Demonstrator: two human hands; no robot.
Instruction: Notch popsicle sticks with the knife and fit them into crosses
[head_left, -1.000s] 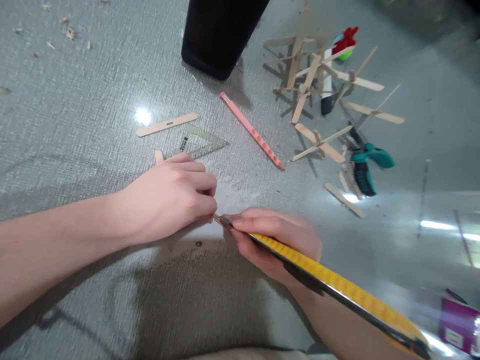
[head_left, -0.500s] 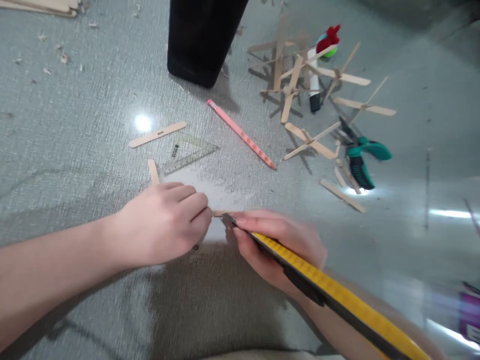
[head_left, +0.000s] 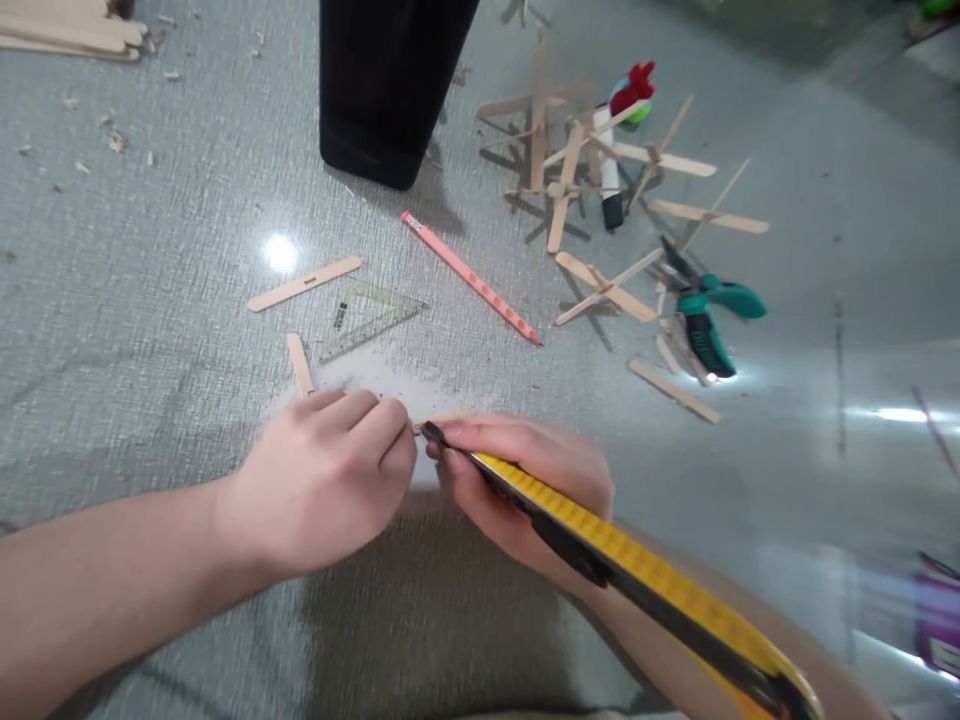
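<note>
My left hand (head_left: 326, 480) is closed on a small wooden stick, most of it hidden under the fingers. My right hand (head_left: 532, 485) grips a yellow and black utility knife (head_left: 615, 550), its blade tip at the stick's end between both hands. Beneath them lies a white sheet (head_left: 382, 375) with dust on it. A stick with a small slot (head_left: 304, 283) and a clear set square (head_left: 375, 315) rest beyond my left hand, and a short stick piece (head_left: 299, 362) touches its outline. A pink pencil (head_left: 472, 280) lies farther out.
A black container (head_left: 386, 100) stands at the top centre. Crossed stick pieces (head_left: 566, 185), a white marker (head_left: 607, 170), a red and green item (head_left: 632, 92) and green-handled pliers (head_left: 709, 310) lie to the right. Stacked sticks (head_left: 67, 30) are at the top left.
My right hand and the knife have shifted left, closer to my left hand. The whole view has moved slightly, and my left hand keeps its closed hold.
</note>
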